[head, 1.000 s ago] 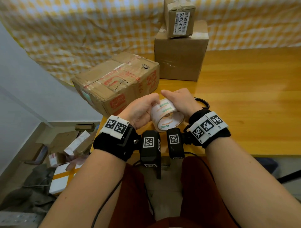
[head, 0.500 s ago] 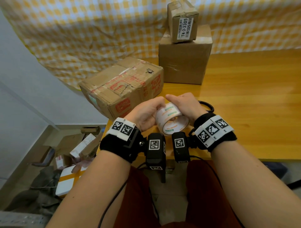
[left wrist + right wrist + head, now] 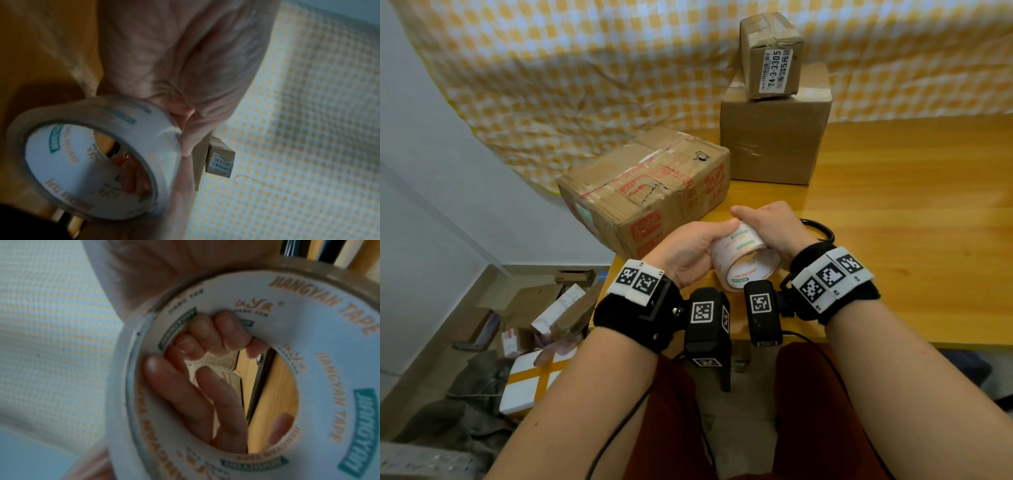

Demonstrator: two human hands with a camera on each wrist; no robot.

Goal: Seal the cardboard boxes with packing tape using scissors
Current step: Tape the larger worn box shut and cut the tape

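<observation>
My left hand point(image 3: 690, 251) and right hand point(image 3: 774, 228) both grip the tape roll point(image 3: 748, 262) above the worktop's point(image 3: 911, 240) near edge, 3 cardboard boxes point(image 3: 650, 192) beyond.

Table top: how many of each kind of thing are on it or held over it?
Cardboard boxes: 3, large, medium, small stacked on the medium one
Tape roll: 1, held in both hands
Scissors: 1, mostly hidden
Total: 5
</observation>
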